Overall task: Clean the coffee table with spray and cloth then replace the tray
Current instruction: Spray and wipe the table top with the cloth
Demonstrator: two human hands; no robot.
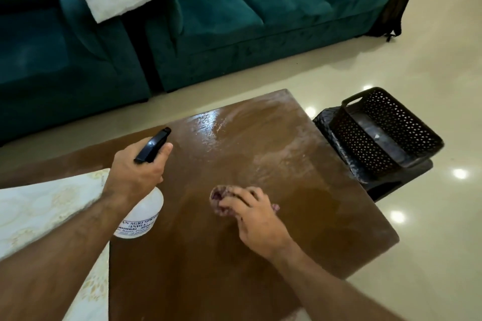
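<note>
The brown wooden coffee table (300, 180) fills the middle of the view, with wet, streaky patches across its far half. My left hand (135, 172) grips a white spray bottle (142, 219) with a black nozzle, held above the table's left part and pointing toward the far side. My right hand (254, 216) presses a small crumpled purple cloth (218, 197) flat on the table near its middle. A black perforated tray (386, 130) sits tilted on a dark stool to the right of the table.
A pale patterned fabric (39, 211) covers the table's left side. A green sofa (234, 23) with white cushions stands beyond the table. A dark bag (393, 10) leans at the sofa's right end. Glossy cream floor (430, 255) lies to the right.
</note>
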